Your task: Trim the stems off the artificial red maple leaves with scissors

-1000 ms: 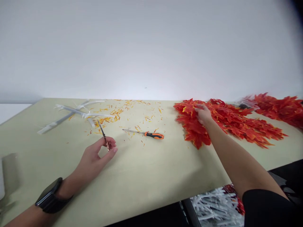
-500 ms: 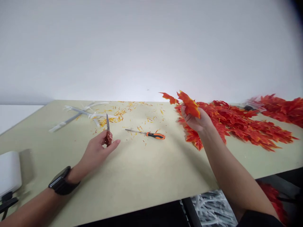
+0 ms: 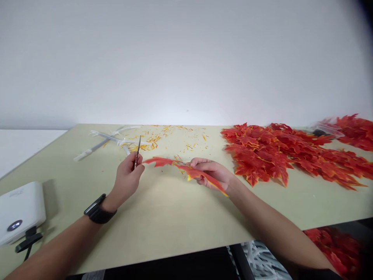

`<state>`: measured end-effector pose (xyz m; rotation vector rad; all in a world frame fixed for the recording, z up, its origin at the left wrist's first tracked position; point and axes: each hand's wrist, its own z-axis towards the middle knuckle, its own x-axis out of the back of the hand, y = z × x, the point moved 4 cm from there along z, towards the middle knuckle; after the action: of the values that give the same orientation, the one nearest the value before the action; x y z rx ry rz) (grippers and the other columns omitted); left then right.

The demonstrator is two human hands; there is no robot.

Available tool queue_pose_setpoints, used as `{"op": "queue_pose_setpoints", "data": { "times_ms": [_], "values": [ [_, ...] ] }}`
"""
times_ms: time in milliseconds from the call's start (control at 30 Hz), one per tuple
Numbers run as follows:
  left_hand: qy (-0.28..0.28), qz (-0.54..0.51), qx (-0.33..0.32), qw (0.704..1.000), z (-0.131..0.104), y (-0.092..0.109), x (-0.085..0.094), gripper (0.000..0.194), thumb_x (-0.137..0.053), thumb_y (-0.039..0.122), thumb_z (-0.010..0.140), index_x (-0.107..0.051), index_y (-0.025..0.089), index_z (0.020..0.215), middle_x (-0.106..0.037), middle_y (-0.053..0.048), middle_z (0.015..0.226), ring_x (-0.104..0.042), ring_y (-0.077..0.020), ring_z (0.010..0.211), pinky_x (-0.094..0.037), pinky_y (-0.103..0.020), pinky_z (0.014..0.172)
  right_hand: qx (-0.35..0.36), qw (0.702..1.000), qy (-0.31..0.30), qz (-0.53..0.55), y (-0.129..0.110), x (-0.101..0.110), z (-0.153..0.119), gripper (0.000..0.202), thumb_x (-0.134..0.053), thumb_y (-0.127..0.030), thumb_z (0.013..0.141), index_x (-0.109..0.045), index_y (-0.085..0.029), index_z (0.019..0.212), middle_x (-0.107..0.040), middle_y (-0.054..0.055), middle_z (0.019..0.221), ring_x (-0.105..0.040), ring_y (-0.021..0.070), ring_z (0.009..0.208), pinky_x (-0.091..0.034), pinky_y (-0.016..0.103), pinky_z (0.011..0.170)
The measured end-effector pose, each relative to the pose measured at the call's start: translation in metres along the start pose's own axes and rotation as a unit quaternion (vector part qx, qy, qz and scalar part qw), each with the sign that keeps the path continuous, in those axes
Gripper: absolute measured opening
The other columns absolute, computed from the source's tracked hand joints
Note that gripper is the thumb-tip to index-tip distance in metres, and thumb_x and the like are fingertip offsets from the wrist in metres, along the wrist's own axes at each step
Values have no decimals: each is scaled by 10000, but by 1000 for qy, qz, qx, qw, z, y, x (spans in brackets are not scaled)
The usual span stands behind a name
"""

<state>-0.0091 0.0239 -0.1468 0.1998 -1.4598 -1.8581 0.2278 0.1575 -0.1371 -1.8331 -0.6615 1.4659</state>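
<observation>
While the left hand has its fingers clamped on scissors, those of the right hand pinch a red leaf sprig above the counter.

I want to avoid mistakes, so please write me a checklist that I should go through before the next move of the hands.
1. Scissors gripped: ok, in the left hand.
2. Blades shut: cannot tell; they appear edge-on.
3. Red leaves gripped: ok, in the right hand.
4. Leaf tip apart from the left hand: cannot tell; they look very close.
5. Table free of scraps: not ok; yellow-orange bits lie strewn.
6. Leaf pile away from the scissors: ok, well to the right.
</observation>
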Motion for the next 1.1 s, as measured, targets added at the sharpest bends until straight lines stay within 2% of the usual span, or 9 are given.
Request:
{"op": "queue_pose_setpoints", "data": {
  "times_ms": [67, 133, 200, 333, 533, 733, 900, 1000, 1100],
  "values": [
    [-12, -30, -6, 999, -6, 2, -2, 130, -616, 269, 824, -536, 220, 914, -431, 38, 726, -406, -147, 659, -333, -280, 611, -5, 1000, -7, -6, 6, 1, -2, 123, -650, -119, 891, -694, -133, 1004, -703, 41, 864, -675, 78, 670, -614, 159, 635],
    [-35, -56, -10, 998, -11, 7, -6, 270, -623, 303, 878, -587, 222, 1133, -470, 37, 759, -420, -142, 663, -352, -274, 620, -5, 1000, -17, -10, 9, -1, -4, 189, -633, -128, 893, -709, -114, 1066, -700, 63, 887, -682, 93, 722, -632, 181, 682],
    [-61, -52, -16, 997, -15, 11, -10, 340, -632, 349, 920, -608, 222, 1234, -493, 30, 778, -419, -135, 666, -338, -271, 617, -1, 1000, -24, -3, 10, -4, -6, 260, -606, -113, 871, -711, -102, 1109, -706, 79, 903, -700, 116, 783, -649, 223, 760],
    [-96, -16, -38, 994, -22, 8, -19, 256, -647, 430, 947, -675, 177, 976, -513, 11, 754, -422, -130, 680, -317, -277, 614, 12, 1000, 0, 27, 9, -6, -8, 345, -592, -100, 787, -717, -121, 1108, -737, 83, 974, -728, 150, 892, -637, 302, 904],
    [-109, -26, -28, 993, -28, 5, -23, 309, -616, 431, 946, -596, 165, 790, -466, 22, 687, -394, -115, 633, -308, -273, 587, 72, 991, 111, -3, 9, 2, -9, 151, -854, -87, 701, -755, -154, 795, -760, 46, 1063, -730, 130, 980, -593, 231, 963],
    [-164, -55, 1, 985, -31, 5, -30, 328, -632, 440, 929, -554, 171, 756, -454, 26, 671, -391, -110, 618, -309, -267, 579, 121, 968, 204, -80, 6, 6, -1, 259, -936, -344, 707, -783, -162, 810, -736, 10, 862, -669, 87, 737, -607, 231, 781],
    [-187, -100, 22, 977, -36, 6, -36, 335, -666, 460, 927, -573, 173, 781, -438, 35, 665, -367, -99, 599, -299, -254, 563, 147, 946, 277, -80, 2, 13, -2, 325, -936, -396, 694, -745, -156, 799, -678, -5, 809, -603, 83, 699, -554, 221, 676],
    [-156, -159, 57, 973, -35, 6, -36, 340, -689, 500, 910, -614, 175, 841, -419, 40, 661, -361, -92, 584, -291, -238, 548, 154, 938, 302, -75, 0, 18, -3, 338, -925, -390, 698, -692, -150, 745, -617, -19, 734, -551, 75, 638, -503, 210, 603],
    [-89, -286, 107, 948, -30, 4, -31, 455, -590, 606, 919, -582, 174, 778, -337, 48, 633, -277, -79, 517, -238, -233, 494, 137, 934, 319, -86, 1, 23, -2, 346, -907, -374, 708, -641, -153, 704, -570, -23, 677, -509, 77, 592, -464, 214, 547]
  ]
}}
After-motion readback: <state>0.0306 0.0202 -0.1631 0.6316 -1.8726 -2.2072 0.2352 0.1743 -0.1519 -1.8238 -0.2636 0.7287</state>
